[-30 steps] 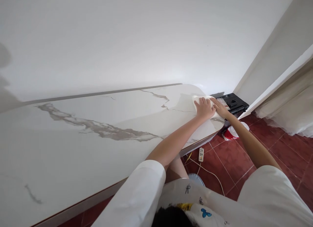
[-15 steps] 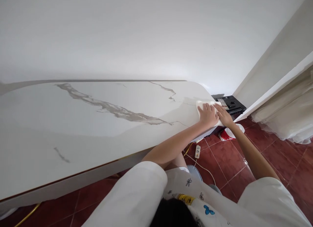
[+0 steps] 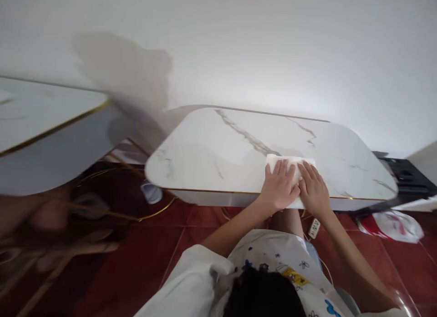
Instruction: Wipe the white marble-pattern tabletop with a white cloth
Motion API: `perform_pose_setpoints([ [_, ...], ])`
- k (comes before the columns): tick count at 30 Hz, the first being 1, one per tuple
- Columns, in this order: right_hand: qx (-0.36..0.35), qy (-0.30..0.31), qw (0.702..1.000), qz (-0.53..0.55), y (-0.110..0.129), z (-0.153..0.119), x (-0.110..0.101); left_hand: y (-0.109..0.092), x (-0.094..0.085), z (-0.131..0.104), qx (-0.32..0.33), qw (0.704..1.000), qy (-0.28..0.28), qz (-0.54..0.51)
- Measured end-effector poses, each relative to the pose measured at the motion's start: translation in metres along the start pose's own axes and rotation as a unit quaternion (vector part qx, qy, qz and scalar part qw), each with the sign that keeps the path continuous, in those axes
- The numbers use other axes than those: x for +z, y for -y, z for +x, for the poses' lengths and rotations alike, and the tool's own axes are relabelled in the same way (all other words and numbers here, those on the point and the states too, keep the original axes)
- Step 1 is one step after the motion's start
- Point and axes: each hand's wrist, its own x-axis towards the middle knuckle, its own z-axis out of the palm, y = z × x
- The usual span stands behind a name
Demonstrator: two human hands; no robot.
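Note:
A folded white cloth (image 3: 289,164) lies on the white marble-patterned tabletop (image 3: 201,144), at the front edge and right of the middle. Its lower end hangs over that edge. My left hand (image 3: 280,185) presses flat on the cloth's left part, fingers stretched out and pointing away from me. Beside it, my right hand (image 3: 313,189) lies on the right part with its fingers extended too. The thumbs are close together, nearly touching. Part of the cloth is hidden beneath both palms.
A second marble-patterned table (image 3: 51,112) with a gold edge stands to the left. Right of the tabletop is a black case (image 3: 409,176). A red-and-white bag (image 3: 392,226) and a power strip (image 3: 313,228) lie on the red tiles. Blurred wooden bars (image 3: 78,249) are at lower left.
Both hands and the cloth have moved left, from the tabletop's right end to its front edge. The view has shifted, bringing in the second table.

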Motion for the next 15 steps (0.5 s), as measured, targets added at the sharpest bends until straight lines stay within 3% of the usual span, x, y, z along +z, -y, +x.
perform_pose_setpoints([
  [5,-0.018,0.081,0.995,-0.052,0.114,0.038,0.028,0.096,-0.034,-0.046,-0.038,0.999,-0.013,0.012],
  [8,-0.052,0.13,0.989,-0.049,0.17,0.064,0.041,0.145,-0.051,-0.07,-0.078,0.997,-0.014,0.024],
  [15,-0.098,0.175,0.979,0.033,0.248,0.102,0.075,0.236,-0.078,-0.098,-0.105,0.993,-0.021,0.056],
])
